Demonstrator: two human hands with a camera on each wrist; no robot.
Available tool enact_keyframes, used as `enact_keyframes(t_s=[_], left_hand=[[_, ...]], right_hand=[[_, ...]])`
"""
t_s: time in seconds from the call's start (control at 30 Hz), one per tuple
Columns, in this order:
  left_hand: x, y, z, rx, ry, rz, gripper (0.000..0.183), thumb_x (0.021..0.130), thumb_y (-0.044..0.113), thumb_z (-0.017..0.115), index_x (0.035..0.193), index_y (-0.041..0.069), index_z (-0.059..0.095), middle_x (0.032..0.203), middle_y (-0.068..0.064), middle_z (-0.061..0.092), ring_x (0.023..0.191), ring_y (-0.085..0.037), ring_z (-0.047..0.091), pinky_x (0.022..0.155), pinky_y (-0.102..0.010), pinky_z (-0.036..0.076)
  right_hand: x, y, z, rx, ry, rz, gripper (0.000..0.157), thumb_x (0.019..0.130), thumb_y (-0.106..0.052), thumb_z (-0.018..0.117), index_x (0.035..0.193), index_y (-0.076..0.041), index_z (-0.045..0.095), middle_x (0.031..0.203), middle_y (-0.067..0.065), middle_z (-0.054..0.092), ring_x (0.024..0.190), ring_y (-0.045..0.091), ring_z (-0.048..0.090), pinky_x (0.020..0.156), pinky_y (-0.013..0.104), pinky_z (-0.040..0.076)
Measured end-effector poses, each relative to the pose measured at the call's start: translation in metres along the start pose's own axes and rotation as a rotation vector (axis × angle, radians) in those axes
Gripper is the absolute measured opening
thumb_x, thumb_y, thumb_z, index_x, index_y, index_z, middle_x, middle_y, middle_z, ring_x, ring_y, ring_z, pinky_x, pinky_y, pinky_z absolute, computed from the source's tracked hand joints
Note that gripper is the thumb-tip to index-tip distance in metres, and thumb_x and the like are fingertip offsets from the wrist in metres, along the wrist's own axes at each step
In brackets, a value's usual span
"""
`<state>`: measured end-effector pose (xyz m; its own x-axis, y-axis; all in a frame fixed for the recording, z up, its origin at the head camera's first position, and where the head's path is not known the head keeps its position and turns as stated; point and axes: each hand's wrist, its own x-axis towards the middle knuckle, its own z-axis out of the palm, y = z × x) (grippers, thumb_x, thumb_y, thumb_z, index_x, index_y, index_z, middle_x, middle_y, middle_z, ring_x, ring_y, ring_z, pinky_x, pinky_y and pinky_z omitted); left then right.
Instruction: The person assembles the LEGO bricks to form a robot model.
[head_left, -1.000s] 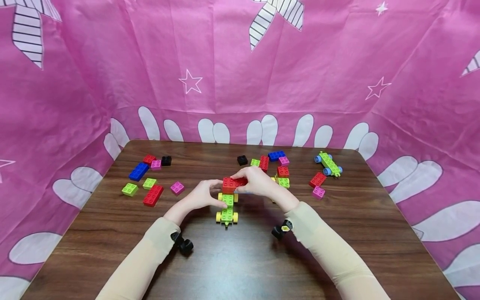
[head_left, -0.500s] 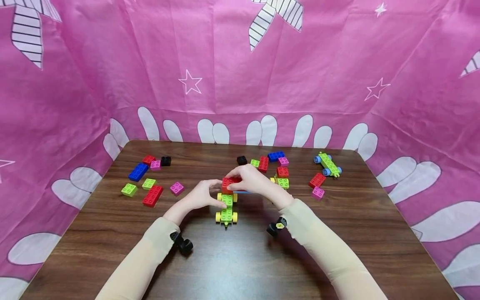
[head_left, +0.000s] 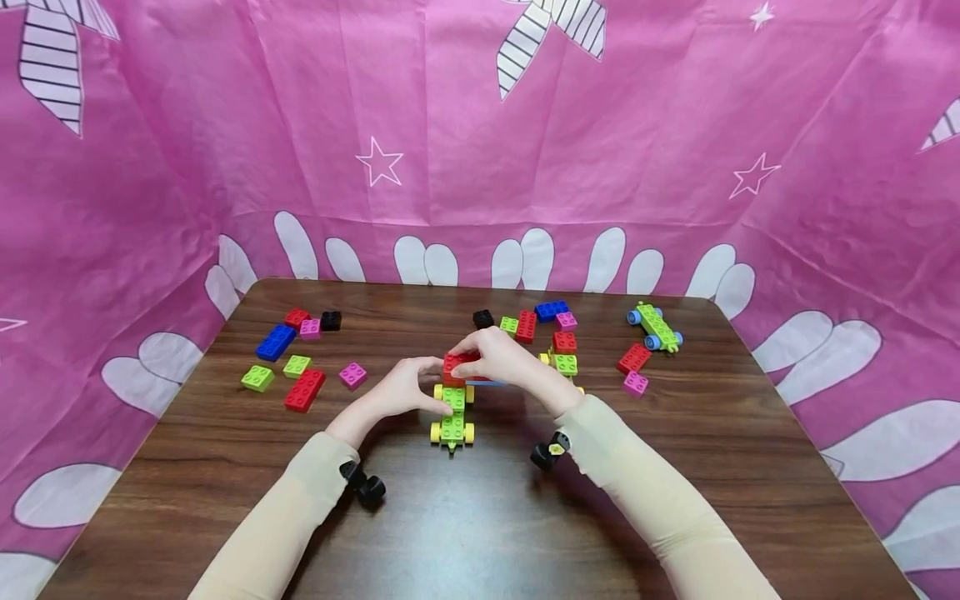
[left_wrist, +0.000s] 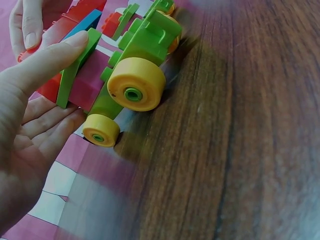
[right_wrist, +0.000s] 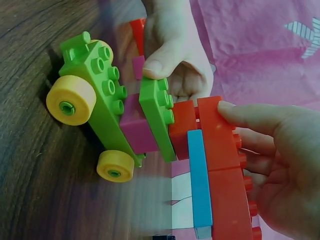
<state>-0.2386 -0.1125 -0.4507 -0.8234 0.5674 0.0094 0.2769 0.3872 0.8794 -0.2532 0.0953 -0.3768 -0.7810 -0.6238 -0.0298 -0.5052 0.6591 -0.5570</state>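
A green wheeled base (right_wrist: 100,110) with yellow wheels stands mid-table, the lower part of a toy-brick stack. Above it, in the right wrist view, come a pink brick (right_wrist: 136,130), a thin green brick (right_wrist: 155,117), a red brick (right_wrist: 182,125) and two red bricks (right_wrist: 217,135) side by side. A thin blue brick (right_wrist: 199,182) lies under those two, out to one side. My left hand (head_left: 402,392) holds the stack, thumb on the thin green brick and fingers on the far side. My right hand (head_left: 504,360) grips the top red bricks between thumb and fingers.
Loose red, blue, black, pink and lime bricks (head_left: 305,390) lie at the left. More bricks (head_left: 527,327) sit behind my right hand, beside another partly hidden yellow-wheeled build (head_left: 566,364). A blue-wheeled green base (head_left: 656,327) stands far right. Pink cloth (head_left: 435,125) surrounds the table's back and sides.
My right hand has shifted a little left along the top red bricks, its fingers now covering more of the near one. The left hand stays in place.
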Motion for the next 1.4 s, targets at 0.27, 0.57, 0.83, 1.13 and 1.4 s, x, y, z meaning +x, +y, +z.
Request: enact_keyframes(t_s=[0.27,0.57,0.83,1.13,1.4], left_hand=[[-0.0011,-0.0002,0.0,0.009,0.015,0.006,0.073,0.075,0.019,0.084,0.135,-0.005,0.049,0.135,-0.021,0.055,0.122,-0.036,0.056,0.1,-0.045,0.046],[-0.002,-0.0042,0.0006,0.033,0.026,0.064,0.08,0.073,0.033,0.084,0.134,-0.006,0.049,0.134,-0.022,0.055,0.121,-0.036,0.056,0.098,-0.044,0.048],[-0.0018,-0.0016,0.0009,0.005,0.024,0.034,0.073,0.073,0.023,0.085,0.133,-0.002,0.052,0.134,-0.017,0.056,0.123,-0.032,0.055,0.101,-0.044,0.046],[-0.002,-0.0027,0.0023,0.002,0.018,0.043,0.07,0.073,0.022,0.085,0.132,-0.001,0.053,0.131,-0.016,0.058,0.122,-0.032,0.056,0.101,-0.044,0.046],[-0.0008,-0.001,0.0015,-0.006,0.008,0.042,0.069,0.074,0.02,0.084,0.131,-0.001,0.053,0.131,-0.016,0.058,0.122,-0.031,0.056,0.101,-0.043,0.046]], right_hand=[[0.0014,-0.0003,0.0006,-0.019,0.005,-0.002,0.031,0.086,-0.023,0.073,0.112,-0.007,0.072,0.105,0.007,0.073,0.093,0.015,0.067,0.081,0.028,0.055],[0.0027,-0.001,0.0001,-0.017,-0.006,0.015,0.031,0.087,-0.023,0.072,0.113,-0.007,0.072,0.106,0.007,0.073,0.097,0.016,0.067,0.084,0.03,0.055],[0.0014,-0.0013,0.0004,0.001,-0.011,0.033,0.031,0.087,-0.022,0.072,0.114,-0.006,0.071,0.108,0.007,0.072,0.096,0.015,0.066,0.083,0.029,0.055],[0.0007,-0.0021,0.0016,-0.025,-0.007,0.036,0.031,0.086,-0.023,0.073,0.113,-0.007,0.072,0.108,0.007,0.072,0.096,0.016,0.066,0.084,0.03,0.054],[0.0006,-0.0017,0.0013,-0.013,0.003,0.035,0.031,0.084,-0.023,0.076,0.111,-0.008,0.073,0.104,0.005,0.073,0.09,0.014,0.066,0.081,0.029,0.055]])
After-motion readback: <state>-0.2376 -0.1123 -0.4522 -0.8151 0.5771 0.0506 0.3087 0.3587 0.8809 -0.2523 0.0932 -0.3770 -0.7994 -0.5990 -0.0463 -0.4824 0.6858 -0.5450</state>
